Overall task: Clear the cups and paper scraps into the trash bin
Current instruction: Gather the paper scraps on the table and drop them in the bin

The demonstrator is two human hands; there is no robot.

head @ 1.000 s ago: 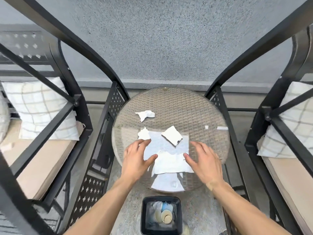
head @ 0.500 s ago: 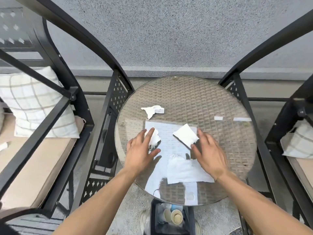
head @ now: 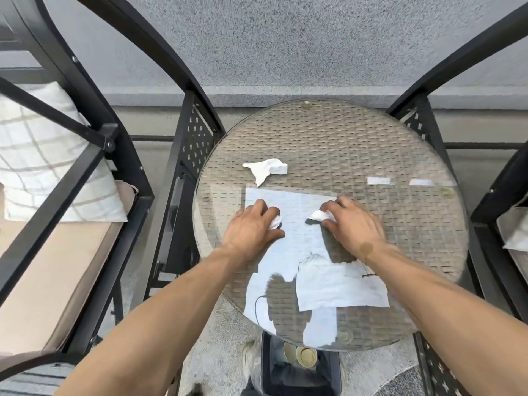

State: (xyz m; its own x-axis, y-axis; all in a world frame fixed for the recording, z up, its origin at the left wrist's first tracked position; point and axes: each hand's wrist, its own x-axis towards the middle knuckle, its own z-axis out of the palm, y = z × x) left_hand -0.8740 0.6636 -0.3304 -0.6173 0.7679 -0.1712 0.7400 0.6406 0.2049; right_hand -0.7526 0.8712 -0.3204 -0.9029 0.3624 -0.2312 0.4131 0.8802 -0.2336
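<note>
Here, left hand (head: 251, 227) pinches a small paper scrap (head: 275, 222); right hand (head: 353, 224) pinches a folded scrap (head: 321, 215). Both on round table (head: 400, 138), hands apart.

left hand (head: 251, 227) curled palm-down; right hand (head: 353, 227) curled, forearms extended

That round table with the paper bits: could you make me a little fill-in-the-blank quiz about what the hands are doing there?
1. Each of the two hands, left hand and right hand, grips a scrap of ____.
2. The crumpled scrap beyond the hands lies on the ____.
3. The paper cups already sit inside the ____.

Missing words: paper; table; bin
</note>
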